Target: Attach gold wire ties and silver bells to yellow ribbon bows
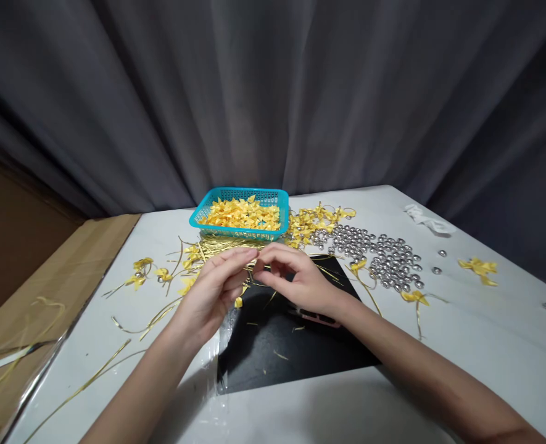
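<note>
My left hand (215, 293) and my right hand (295, 274) meet above a black mat (295, 357), fingertips almost touching. Both are closed in a pinch. A thin gold tie (250, 276) shows faintly between them; its ends are hidden by the fingers. Just below my left fingers is a small yellow ribbon piece (239, 302); whether it hangs or lies on the mat is unclear. Under my right wrist lies a pink-handled tool (319, 318), partly covered. Behind the hands, a bundle of gold ties (226, 246) lies in front of a blue basket (285, 213).
Yellow ribbon bows (240, 214) fill the basket. Silver beads (393, 262) spread to the right, beside a heap of tied bows (312, 223). Loose gold strands (92, 379) lie at left near a cardboard sheet (78, 259). A crumpled white scrap (427, 220) rests at the back right.
</note>
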`<state>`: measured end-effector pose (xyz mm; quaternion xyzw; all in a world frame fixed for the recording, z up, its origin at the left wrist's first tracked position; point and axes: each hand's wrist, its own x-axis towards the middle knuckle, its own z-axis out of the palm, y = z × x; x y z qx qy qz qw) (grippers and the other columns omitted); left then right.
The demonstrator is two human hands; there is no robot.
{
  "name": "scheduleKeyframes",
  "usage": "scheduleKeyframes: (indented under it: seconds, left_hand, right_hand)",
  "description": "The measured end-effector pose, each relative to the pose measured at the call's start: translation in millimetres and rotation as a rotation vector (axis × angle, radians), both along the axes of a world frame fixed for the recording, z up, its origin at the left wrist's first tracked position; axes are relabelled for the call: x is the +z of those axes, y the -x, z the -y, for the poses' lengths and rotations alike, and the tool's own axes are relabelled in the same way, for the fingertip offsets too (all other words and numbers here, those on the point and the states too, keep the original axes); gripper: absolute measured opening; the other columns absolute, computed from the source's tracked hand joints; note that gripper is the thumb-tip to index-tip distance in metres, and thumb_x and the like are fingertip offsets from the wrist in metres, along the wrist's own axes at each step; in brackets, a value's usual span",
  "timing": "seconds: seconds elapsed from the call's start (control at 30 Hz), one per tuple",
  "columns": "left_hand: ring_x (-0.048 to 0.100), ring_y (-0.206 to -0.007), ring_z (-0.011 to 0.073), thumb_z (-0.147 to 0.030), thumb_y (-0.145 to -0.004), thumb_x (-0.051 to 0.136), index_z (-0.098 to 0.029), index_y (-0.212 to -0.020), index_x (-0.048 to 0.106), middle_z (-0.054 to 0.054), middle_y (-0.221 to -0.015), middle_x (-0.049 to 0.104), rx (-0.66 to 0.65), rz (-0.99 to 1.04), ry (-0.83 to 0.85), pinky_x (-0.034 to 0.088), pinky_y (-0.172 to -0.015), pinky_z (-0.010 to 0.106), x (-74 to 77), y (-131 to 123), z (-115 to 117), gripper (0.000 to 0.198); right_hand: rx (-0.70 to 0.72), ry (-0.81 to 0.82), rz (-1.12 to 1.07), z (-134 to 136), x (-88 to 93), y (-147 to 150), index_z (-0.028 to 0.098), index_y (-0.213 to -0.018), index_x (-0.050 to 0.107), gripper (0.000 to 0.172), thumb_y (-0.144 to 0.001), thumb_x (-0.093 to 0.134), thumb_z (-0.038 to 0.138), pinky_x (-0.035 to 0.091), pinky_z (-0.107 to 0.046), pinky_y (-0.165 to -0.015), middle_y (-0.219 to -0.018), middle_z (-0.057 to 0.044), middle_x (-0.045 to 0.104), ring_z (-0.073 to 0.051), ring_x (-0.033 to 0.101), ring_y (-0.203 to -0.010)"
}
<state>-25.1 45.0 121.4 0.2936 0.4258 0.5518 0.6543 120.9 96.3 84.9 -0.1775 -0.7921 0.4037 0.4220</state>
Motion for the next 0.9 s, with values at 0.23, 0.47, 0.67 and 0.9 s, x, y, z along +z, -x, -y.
scheduleKeyframes:
  seconds: [0.23,0.47,0.67,0.9]
  left_hand:
    - [0.007,-0.044,0.0037,-0.022,-0.068,0.073,-0.014,-0.067,0.066,-0.011,-0.048,0.018,-0.026,-0.021,-0.016,0.013,-0.035,0.012,0.8,-1,2,0.012]
    - [0.007,-0.043,0.0034,-0.021,-0.064,0.076,-0.014,-0.056,0.058,-0.010,-0.048,0.020,-0.016,0.016,0.012,0.010,-0.034,0.014,-0.2,-1,1,0.021]
    - [0.012,-0.042,0.0020,-0.022,-0.063,0.077,-0.015,-0.066,0.066,-0.009,-0.050,0.031,-0.005,-0.030,0.021,0.010,-0.035,0.012,2.7,-1,3,0.013]
    - [0.009,-0.043,0.0040,-0.025,-0.065,0.075,-0.016,-0.063,0.064,-0.010,-0.048,0.022,-0.064,-0.082,0.031,0.009,-0.035,0.014,2.7,2,1,0.014]
  right_hand:
    - [-0.063,0.171,-0.041,7,-1.9,2,0.018,-0.100,0.053,0.025,-0.078,0.063,0.024,0.034,-0.017,-0.041,-0.098,-0.004,0.054,-0.002,0.040,-0.048]
    - [-0.147,0.147,-0.013,8,-9.1,6,0.014,-0.073,0.061,0.007,-0.076,0.065,0.019,0.032,-0.018,-0.043,-0.062,0.002,0.056,-0.003,0.038,-0.044]
    - [-0.109,0.412,-0.029,8,-3.2,6,0.016,-0.086,0.059,0.028,-0.065,0.073,0.026,0.033,-0.015,-0.039,-0.083,0.000,0.059,-0.001,0.042,-0.044]
    - [-0.038,0.421,-0.022,6,-4.1,4,0.014,-0.080,0.061,0.022,-0.075,0.067,0.035,0.036,-0.018,-0.038,-0.062,0.003,0.055,-0.004,0.043,-0.041]
